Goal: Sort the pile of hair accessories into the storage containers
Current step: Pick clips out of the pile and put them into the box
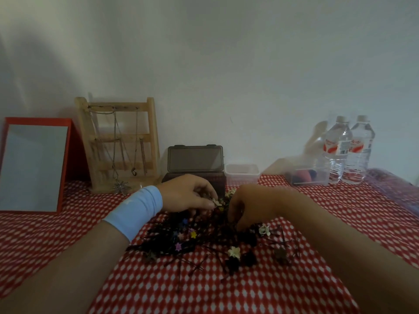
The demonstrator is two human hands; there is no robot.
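Hair accessories pile [204,241]: dark pins and small flower clips, spread on red-and-white cloth [56,234] directly in front of dark box [195,164], lid up. Red-framed mirror [34,166] far left of box; wooden necklace stand [120,143] just left of it. Left hand [188,193], blue wristband [136,211], in front of box at pile's far edge; fingers curled, pinching pale clips [214,201]. Right hand [247,207] beside it, fingers bent down into pile; grip cannot tell. Clear tub [242,174] just right of box
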